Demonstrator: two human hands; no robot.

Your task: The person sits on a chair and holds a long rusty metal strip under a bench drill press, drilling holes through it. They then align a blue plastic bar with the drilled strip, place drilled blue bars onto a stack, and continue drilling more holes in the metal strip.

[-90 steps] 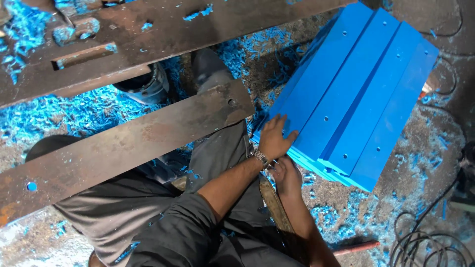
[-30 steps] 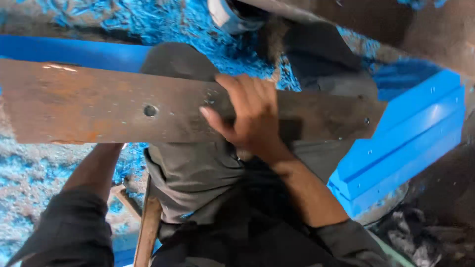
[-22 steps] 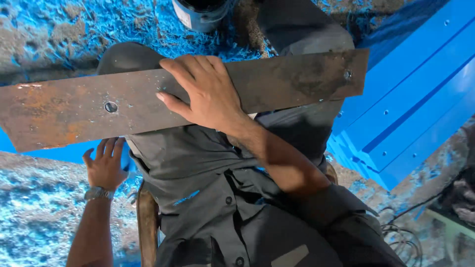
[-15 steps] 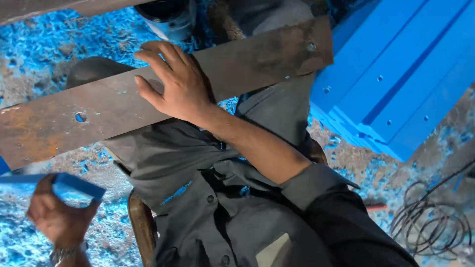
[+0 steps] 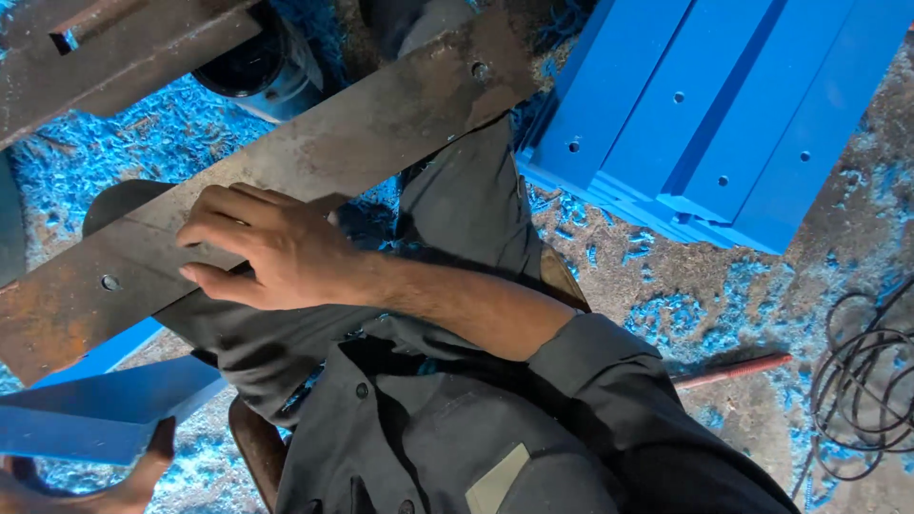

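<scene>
I see my right hand [image 5: 276, 252] lying flat on the rusty bar [image 5: 286, 181], my left hand [image 5: 86, 481] clamped on a blue panel [image 5: 105, 419], not yet stacked.

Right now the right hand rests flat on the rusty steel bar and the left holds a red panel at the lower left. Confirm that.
Not quite: the panel in the left hand is blue, not red, as the head view shows. The right hand does rest on the rusty steel bar.

The bar [image 5: 286, 181] is rusty, rough, matt metal. The blocks [image 5: 724, 114] and the piece [image 5: 95, 419] look like smooth, matt blue plastic. Blue shavings [image 5: 105, 152] litter the rough floor [image 5: 857, 247]. The shirt [image 5: 457, 447] is dark matt cloth.
</scene>
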